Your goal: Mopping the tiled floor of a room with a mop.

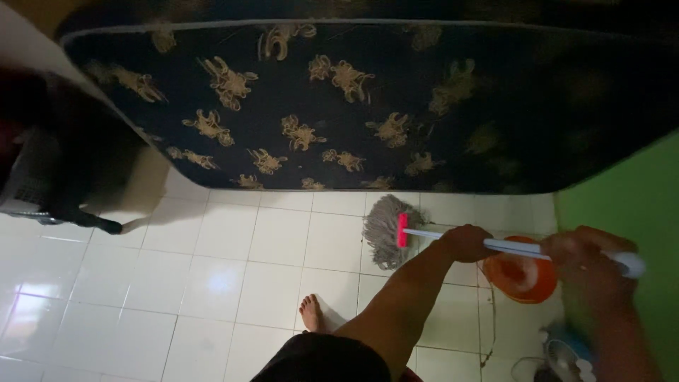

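Dark floral mattress [339,106] leans above the white tiled floor [233,283]. Grey string mop [385,230], pink-collared, rests on the tiles beside an orange bucket [522,277]. Left hand [465,242] and right hand [583,258] both clamp its white handle [509,247]. Risk: the bare foot [311,313] may slip on wetted tile.

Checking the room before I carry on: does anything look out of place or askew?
Yes: the dark floral mattress stands on its edge on the white tiled floor rather than lying flat, just behind the mop head.
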